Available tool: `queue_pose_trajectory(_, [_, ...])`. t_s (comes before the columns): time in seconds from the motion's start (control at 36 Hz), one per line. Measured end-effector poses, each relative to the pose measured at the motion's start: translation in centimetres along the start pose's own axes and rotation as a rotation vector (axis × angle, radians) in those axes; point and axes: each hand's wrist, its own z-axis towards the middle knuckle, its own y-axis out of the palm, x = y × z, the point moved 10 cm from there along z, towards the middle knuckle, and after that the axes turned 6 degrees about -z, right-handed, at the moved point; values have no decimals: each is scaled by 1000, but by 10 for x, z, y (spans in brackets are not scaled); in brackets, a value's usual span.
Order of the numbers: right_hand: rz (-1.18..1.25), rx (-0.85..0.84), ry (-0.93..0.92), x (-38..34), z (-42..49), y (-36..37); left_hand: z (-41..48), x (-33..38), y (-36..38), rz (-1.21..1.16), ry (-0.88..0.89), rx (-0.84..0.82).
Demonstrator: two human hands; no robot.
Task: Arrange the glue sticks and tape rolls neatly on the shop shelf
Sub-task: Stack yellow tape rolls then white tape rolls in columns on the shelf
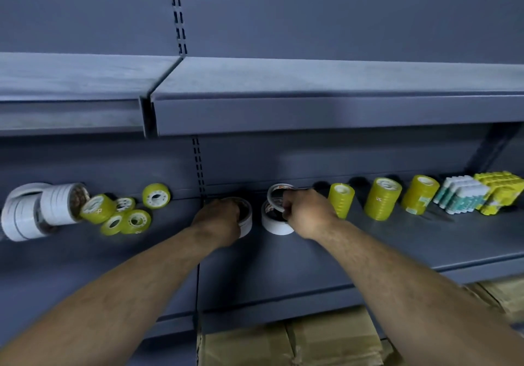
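On the shelf (368,252), the left hand (219,218) curls round a white tape roll (246,221), and the right hand (306,214) pinches a thin white roll (279,191) just over a white stack (276,225). Farther right stand yellow tape stacks (382,198) and glue stick packs (459,194).

Grey shelf (397,248) bears tape rolls (382,199) and glue sticks (460,195).

Both your bare arms reach forward; your left hand (219,219) grips a white tape roll (247,224), your right hand (307,214) pinches a thin roll (280,187).
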Motion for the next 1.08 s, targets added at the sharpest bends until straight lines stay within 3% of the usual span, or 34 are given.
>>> queue_pose_trajectory(0.78, [-93, -153, -14, -19, 20, 24, -3, 5, 1, -13, 22, 5])
queue_pose_trajectory(1.08, [-92, -253, 69, -19, 13, 35, -6, 7, -2, 11, 35, 33])
